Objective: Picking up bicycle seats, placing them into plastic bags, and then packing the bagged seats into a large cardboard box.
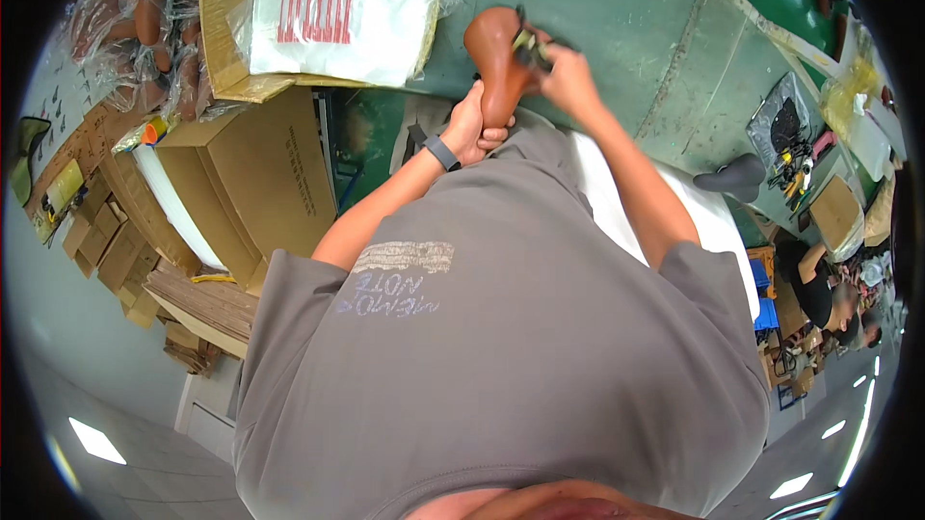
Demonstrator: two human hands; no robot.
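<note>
A brown bicycle saddle [495, 50] is held up over the green worktable, its wide end away from me and its narrow nose toward me. Fingers of my left hand [469, 127] are wrapped round the nose. At the saddle's right edge, my right hand [568, 77] is closed on a small dark hand tool with a yellowish part [529, 46]. Motion blur hides the tool's exact kind, and I cannot tell whether it touches the saddle.
Left of the saddle stands an open carton [226, 67] with white plastic packaging. Plastic-wrapped brown saddles [149, 19] lie farther left. A closed cardboard box [260, 183] is below. On the right are a black saddle [734, 178] and several hand tools [798, 173]. Another person [819, 293] works beyond.
</note>
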